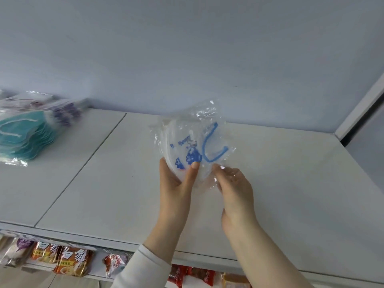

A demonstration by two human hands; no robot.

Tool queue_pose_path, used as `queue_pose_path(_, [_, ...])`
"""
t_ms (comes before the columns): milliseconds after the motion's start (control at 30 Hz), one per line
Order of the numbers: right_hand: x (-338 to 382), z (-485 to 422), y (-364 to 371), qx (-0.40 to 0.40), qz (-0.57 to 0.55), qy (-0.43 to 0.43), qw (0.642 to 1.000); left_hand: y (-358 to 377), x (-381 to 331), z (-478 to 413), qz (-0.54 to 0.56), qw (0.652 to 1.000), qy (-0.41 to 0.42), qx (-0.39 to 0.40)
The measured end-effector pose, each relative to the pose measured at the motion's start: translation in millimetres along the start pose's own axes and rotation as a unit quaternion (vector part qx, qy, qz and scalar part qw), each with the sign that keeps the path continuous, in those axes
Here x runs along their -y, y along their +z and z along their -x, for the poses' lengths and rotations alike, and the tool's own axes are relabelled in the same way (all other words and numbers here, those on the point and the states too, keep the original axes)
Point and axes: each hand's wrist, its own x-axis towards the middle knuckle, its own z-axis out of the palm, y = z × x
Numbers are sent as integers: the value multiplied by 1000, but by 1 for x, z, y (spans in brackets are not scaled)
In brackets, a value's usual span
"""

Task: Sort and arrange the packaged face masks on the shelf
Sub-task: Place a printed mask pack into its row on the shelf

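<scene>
Above the white top shelf [280, 183] I hold up a clear plastic packet with a white face mask [187, 146] inside, printed in blue and with a blue ear loop. My left hand [176, 181] grips its lower left edge, thumb pressed on the front. My right hand [232, 183] pinches the crinkled plastic at the lower right corner. A stack of packaged teal masks [22, 138] lies at the shelf's far left, with purple-printed packets [64, 111] beside and behind it.
The shelf backs onto a pale wall [187, 48], with a white corner post [361, 104] at the right. Below the shelf's front edge, snack and noodle packets [70, 262] fill a lower shelf.
</scene>
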Motion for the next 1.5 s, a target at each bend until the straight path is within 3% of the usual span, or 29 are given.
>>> queue_pose_path(133, [20, -14, -22, 12, 119, -126, 985, -14, -4, -11, -17, 999, 19, 46])
queue_pose_path(167, [32, -20, -29, 47, 141, -159, 976, -18, -6, -14, -17, 996, 22, 79])
queue_pose_path(267, [54, -29, -37, 219, 188, -168, 943, -23, -7, -19, -55, 981, 37, 184])
queue_pose_path(367, [43, -32, -38, 226, 178, -171, 942, -21, -5, -19, -138, 967, 51, 209])
queue_pose_path(500, [28, -32, -40, 232, 144, -183, 944, -20, 0, -17, -138, 970, 47, 193])
queue_pose_path(767, [8, -35, -34, 202, 185, -202, 940, -10, 6, -13, -89, 986, -8, 140])
queue_pose_path(1000, [0, -30, -37, 171, 211, -222, 936, -17, 5, -5, -150, 980, 11, 131])
queue_pose_path(1200, [-14, -28, -40, 154, 238, -204, 937, -20, 6, 2, -177, 975, -25, 131])
queue_pose_path(1500, [-13, 19, -6, 215, 261, -175, 925, -60, -30, 32, -178, 984, -12, 9])
